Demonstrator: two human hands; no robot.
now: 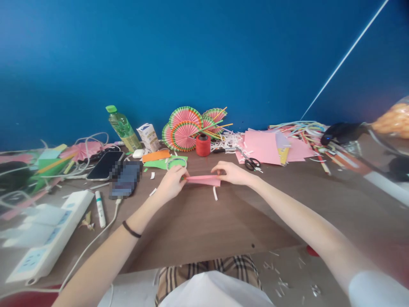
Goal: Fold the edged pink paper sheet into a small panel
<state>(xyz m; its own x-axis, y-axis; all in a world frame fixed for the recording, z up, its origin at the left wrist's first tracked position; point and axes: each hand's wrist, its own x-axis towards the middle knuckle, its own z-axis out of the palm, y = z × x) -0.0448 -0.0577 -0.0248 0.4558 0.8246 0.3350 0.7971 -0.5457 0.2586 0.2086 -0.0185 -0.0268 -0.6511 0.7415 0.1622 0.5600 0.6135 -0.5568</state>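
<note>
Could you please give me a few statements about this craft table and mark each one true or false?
1. Both hands hold the pink paper: the left hand and the right hand. True.
2. The scissors are in the right hand. False: they lie on the table.
3. The red spool stands before the paper fans. True.
4. The bottle has a red cap. False: green.

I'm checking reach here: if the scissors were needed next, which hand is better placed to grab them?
Probably the right hand. It pinches the right end of the pink paper, and the scissors lie just beyond it on that side. The left hand would have to cross over.
</note>
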